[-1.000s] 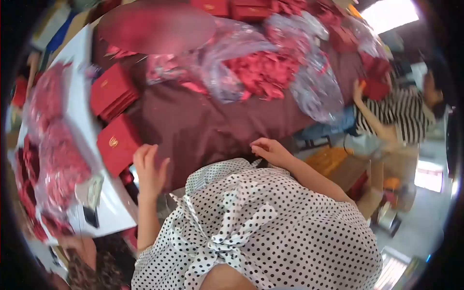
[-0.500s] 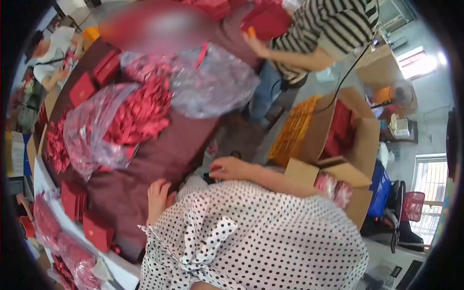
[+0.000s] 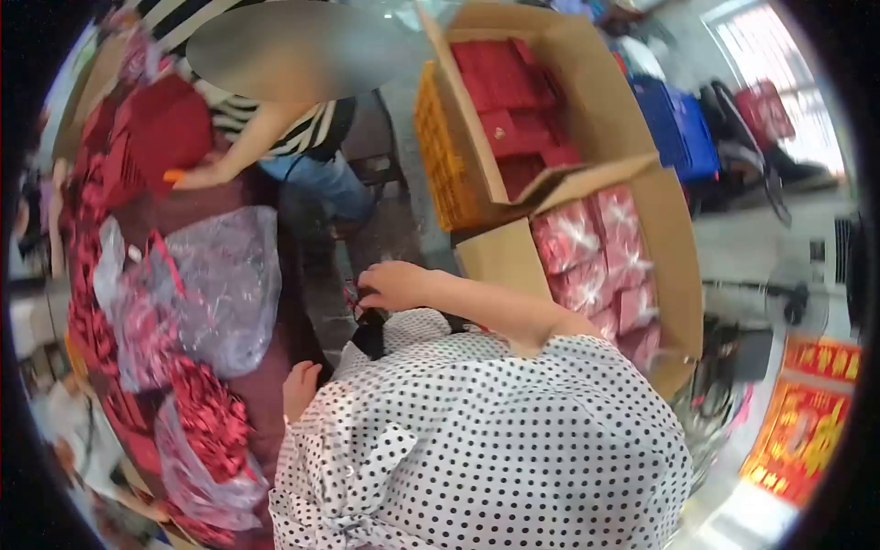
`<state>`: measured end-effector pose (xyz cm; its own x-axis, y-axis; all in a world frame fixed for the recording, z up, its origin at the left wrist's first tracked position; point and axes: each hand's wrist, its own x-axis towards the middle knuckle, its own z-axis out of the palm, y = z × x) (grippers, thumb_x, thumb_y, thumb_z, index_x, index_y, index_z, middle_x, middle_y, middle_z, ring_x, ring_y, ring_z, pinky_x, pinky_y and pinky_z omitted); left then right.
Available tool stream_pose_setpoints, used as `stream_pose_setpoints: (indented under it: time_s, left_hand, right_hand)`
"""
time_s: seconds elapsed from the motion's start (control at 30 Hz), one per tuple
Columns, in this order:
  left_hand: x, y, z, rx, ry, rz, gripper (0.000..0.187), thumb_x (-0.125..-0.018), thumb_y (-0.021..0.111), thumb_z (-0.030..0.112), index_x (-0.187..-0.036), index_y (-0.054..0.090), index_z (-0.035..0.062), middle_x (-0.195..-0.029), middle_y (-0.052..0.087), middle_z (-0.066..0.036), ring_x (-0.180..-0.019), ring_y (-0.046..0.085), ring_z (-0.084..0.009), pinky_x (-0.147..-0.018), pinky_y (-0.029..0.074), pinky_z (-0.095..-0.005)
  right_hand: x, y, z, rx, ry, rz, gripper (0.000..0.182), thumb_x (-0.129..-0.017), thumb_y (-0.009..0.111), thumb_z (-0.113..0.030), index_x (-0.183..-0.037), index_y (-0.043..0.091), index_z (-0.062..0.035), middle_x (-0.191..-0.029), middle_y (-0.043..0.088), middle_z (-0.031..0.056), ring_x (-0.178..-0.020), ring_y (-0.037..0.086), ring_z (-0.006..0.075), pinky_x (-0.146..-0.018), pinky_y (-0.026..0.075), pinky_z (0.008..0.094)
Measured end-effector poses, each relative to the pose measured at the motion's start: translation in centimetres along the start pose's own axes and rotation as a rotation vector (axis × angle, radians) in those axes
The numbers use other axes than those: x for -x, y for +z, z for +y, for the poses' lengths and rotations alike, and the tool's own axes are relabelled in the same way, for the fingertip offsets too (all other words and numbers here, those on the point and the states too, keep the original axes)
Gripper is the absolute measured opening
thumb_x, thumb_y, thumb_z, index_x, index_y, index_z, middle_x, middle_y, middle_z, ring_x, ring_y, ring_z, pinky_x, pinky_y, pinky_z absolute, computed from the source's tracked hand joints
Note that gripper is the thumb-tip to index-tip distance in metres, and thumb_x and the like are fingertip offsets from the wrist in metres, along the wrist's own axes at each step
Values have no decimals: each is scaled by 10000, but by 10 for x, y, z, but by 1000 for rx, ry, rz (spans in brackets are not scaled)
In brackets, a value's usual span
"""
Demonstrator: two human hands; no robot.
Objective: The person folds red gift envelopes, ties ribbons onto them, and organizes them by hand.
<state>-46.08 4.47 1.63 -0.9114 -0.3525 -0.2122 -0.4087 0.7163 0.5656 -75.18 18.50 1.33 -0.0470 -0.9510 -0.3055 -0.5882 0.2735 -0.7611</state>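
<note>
My left hand (image 3: 301,389) rests by the edge of the dark red tablecloth (image 3: 268,403), partly behind my polka-dot sleeve. Its fingers are loosely extended and nothing shows in them. Over my lap, my right hand (image 3: 396,285) has its fingers loosely bent and apart, with no held thing visible. A black item (image 3: 369,335) lies just below this hand, against my clothing. On the table to the left, a clear plastic bag (image 3: 229,293) is spread out. Beside it sits a heap of red ribbon-like pieces (image 3: 209,412), partly in another clear bag (image 3: 197,490).
To the right, an open carton (image 3: 674,275) holds clear-wrapped red packs (image 3: 587,252). Behind it, another carton (image 3: 596,92) contains red boxes (image 3: 504,82), beside a yellow crate (image 3: 438,156). A person in a striped top (image 3: 293,128) reaches toward red boxes (image 3: 160,128) on the table.
The view has turned to the right, so the table has shifted left and the cartons now show more fully. Both my hands stay near my lap and the table edge.
</note>
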Motion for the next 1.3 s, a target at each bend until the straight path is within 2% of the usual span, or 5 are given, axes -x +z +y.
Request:
stream_pose_setpoints:
  time_s: [0.63, 0.73, 0.93, 1.13, 1.3]
  left_hand:
    - [-289, 44, 253, 240, 778, -587, 195, -788, 632, 24, -979, 590, 21, -960, 583, -140, -865, 591, -331, -723, 495, -379]
    - [-328, 50, 328, 456, 700, -544, 146, -835, 613, 21, -979, 595, 8, -885, 595, -150, -807, 598, -310, -697, 487, -344]
    - [-413, 138, 413, 932, 174, -624, 129, -949, 513, 113, -1009, 586, 27, -902, 622, -39, -820, 588, -108, -720, 471, -247]
    - [-505, 216, 425, 807, -259, -712, 153, -942, 532, 215, -975, 581, 73, -879, 615, -24, -771, 580, -114, -671, 463, -246]
    - [-565, 250, 418, 753, -235, -727, 162, -927, 549, 230, -982, 577, 80, -865, 610, -18, -752, 571, -112, -643, 455, -252]
  right_hand:
    - [289, -336, 229, -489, 520, 1383, 248, -910, 576, -307, -992, 638, -81, -804, 635, -1, -676, 563, 74, -553, 409, 205]
    - [322, -345, 312, -702, 705, 1322, 347, -901, 589, -386, -1090, 609, -96, -972, 666, 34, -833, 613, 100, -699, 462, 241]
    - [303, -323, 384, -996, 945, 1607, 225, -894, 577, -279, -882, 620, -58, -698, 603, 43, -492, 498, 110, -387, 349, 250]
    - [287, -255, 490, -571, 1208, 1301, 309, -869, 618, -295, -1068, 587, -60, -795, 619, 31, -586, 527, 93, -440, 384, 233]
    - [260, -295, 432, -308, 1274, 1135, 958, -670, 763, -473, -1300, 370, 133, -1257, 488, 316, -1148, 517, 381, -983, 409, 413]
